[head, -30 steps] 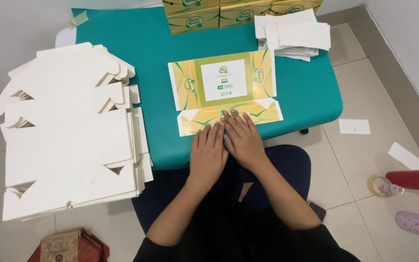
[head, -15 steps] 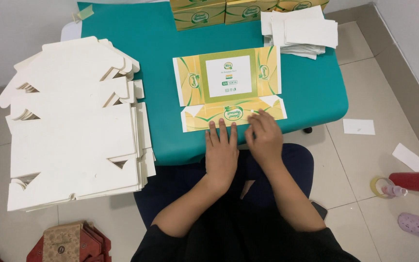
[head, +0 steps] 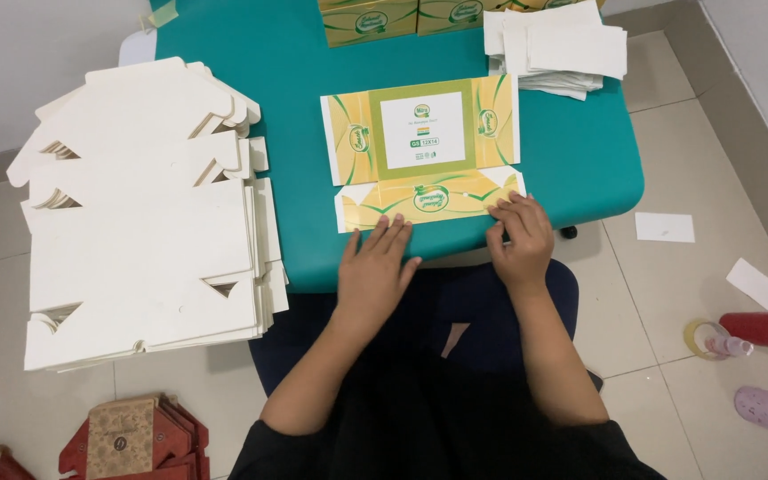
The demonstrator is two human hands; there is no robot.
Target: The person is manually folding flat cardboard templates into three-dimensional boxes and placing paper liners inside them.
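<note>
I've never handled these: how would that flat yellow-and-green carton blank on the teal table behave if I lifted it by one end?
The carton blank looks like thin printed card, so probably light. It has crease lines and a near flap under the left hand and right hand, so it would likely bend at those folds. Its glossy face may slide on the table.

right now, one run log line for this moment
left hand: flat on table edge | right hand: pressing box blank flap | blank stack: left
</note>
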